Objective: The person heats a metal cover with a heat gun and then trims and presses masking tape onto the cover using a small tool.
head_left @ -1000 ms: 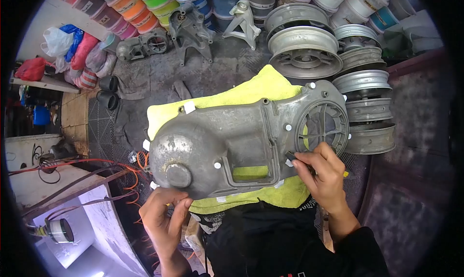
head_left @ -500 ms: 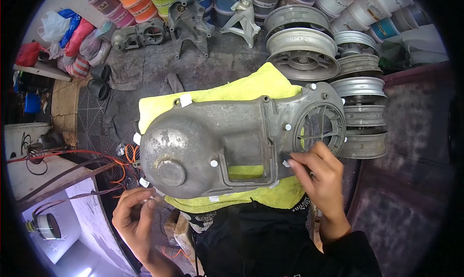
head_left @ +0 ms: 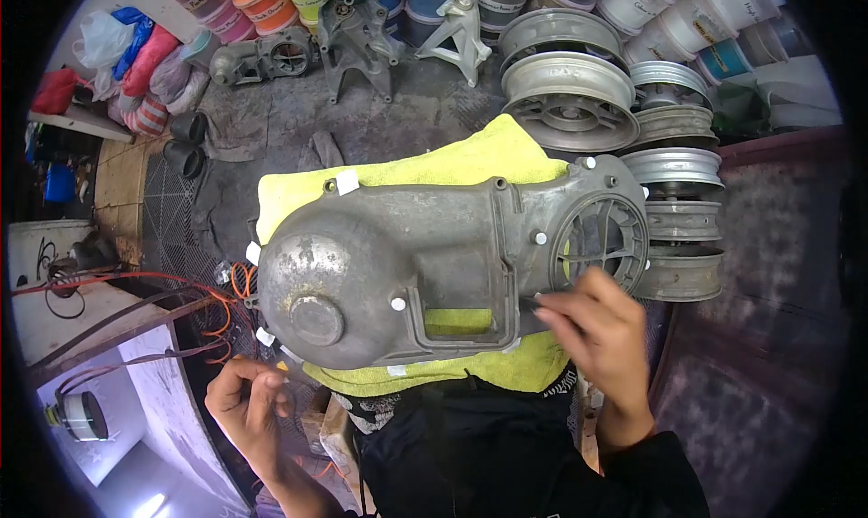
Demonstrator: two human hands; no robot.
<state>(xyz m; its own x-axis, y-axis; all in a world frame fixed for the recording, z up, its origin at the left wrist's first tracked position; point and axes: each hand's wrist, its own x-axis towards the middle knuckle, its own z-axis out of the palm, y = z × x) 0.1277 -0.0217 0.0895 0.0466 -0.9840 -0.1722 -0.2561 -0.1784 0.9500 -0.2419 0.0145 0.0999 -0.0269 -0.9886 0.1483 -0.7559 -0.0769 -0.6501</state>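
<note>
A grey metal engine cover [head_left: 461, 211] lies across a yellow towel [head_left: 407, 170] in front of me. White plugs [head_left: 398, 305] fill several of its holes, and pieces of white tape [head_left: 346, 182] stick out along its edge. My right hand [head_left: 601, 333] is over the cover's near right edge, fingers pinched, with a tiny white bit at the fingertips that is too small to name. Off the cover's near left edge, my left hand [head_left: 249, 405] is closed in a pinch. A small pale or yellowish speck shows by its fingertips; what it holds is unclear.
Stacked metal wheel rims [head_left: 570, 93] stand on the right. Labelled paint tubs [head_left: 434, 7] line the back, with metal brackets [head_left: 357, 43] and a similar cover [head_left: 267, 57] before them. Orange and red hoses [head_left: 117, 278] run at left, beside a white-sided bench [head_left: 172, 373].
My right hand's fingertips have lifted slightly from the cover, and the white piece beneath them no longer shows there. My left hand has shifted slightly left and down, still pinched.
</note>
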